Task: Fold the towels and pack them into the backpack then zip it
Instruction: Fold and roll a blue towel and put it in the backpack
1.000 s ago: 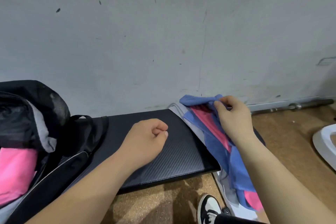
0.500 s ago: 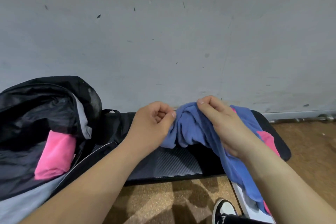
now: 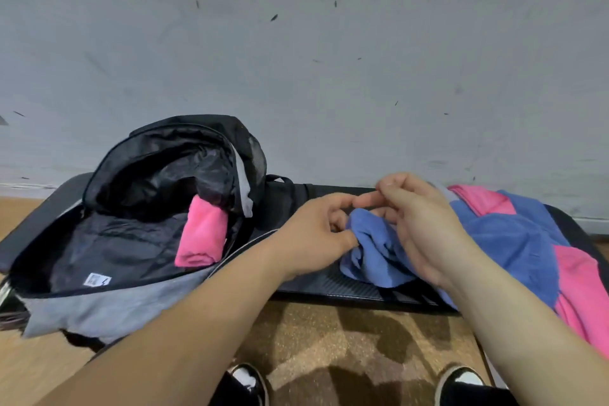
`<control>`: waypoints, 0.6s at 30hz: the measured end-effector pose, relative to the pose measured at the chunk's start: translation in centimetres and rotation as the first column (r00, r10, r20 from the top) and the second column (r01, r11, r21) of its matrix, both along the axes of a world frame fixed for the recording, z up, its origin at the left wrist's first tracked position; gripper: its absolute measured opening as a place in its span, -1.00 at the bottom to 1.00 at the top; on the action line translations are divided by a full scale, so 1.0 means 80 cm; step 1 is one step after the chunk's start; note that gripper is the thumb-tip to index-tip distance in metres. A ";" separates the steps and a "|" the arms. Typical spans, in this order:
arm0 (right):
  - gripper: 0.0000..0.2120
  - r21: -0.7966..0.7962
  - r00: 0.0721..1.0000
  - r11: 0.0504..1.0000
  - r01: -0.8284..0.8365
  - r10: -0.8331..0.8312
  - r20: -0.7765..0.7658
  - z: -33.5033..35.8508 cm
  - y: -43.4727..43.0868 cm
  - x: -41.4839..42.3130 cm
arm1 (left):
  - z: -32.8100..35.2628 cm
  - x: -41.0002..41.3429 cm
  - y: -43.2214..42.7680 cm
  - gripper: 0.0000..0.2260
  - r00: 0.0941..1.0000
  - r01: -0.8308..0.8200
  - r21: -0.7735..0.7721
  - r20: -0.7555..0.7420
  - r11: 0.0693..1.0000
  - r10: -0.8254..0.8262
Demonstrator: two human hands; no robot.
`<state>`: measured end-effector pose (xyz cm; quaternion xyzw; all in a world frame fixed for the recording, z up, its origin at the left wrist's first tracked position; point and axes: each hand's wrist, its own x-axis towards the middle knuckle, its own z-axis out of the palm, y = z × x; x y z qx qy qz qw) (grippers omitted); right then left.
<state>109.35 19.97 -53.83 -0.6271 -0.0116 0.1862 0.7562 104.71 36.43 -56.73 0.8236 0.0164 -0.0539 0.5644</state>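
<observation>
A black and grey backpack (image 3: 108,303) lies unzipped on the left of a black bench (image 3: 329,283), with a folded pink towel (image 3: 201,234) inside it. A crumpled blue towel (image 3: 494,241) lies on the bench's right part, over a pink towel (image 3: 580,300) that hangs off the bench edge. My left hand (image 3: 316,234) pinches the blue towel's bunched left end. My right hand (image 3: 425,224) is just to the right, over the same bunch, fingers curled into the cloth.
A grey wall (image 3: 296,59) stands right behind the bench. The floor (image 3: 329,339) below is brown cork-like. My two black-and-white shoes (image 3: 247,382) show at the bottom edge.
The blue towel was pulled leftward from the bench's right end to its middle. My left hand went from an empty fist to pinching it. The view swung left, showing the whole backpack.
</observation>
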 end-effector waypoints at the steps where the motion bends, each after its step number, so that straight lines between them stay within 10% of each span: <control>1: -0.88 -0.067 0.996 0.998 -0.009 0.015 0.089 -0.005 0.000 0.003 | 0.000 -0.001 0.007 -0.86 1.000 -0.010 0.048 -0.001 0.999 0.010; 4: -0.92 -0.338 0.943 0.936 -0.096 0.194 0.269 -0.019 -0.007 0.011 | 0.004 -0.004 0.022 -0.91 0.994 -0.105 0.101 0.000 0.989 0.105; 8: -0.74 -0.533 0.855 0.765 -0.361 0.500 0.138 -0.033 -0.025 0.022 | 0.012 -0.007 0.024 -0.94 0.990 -0.142 0.176 0.009 0.974 0.143; 13: -0.86 -0.486 0.852 0.816 -0.313 0.467 0.237 -0.034 -0.024 0.021 | -0.002 -0.018 0.006 -0.81 0.996 -0.030 0.267 -0.070 0.963 0.051; 18: -0.91 -0.506 0.834 0.849 -0.154 0.386 0.394 -0.044 -0.011 0.017 | 0.007 -0.017 0.012 -0.79 0.986 -0.165 0.005 -0.013 0.986 0.165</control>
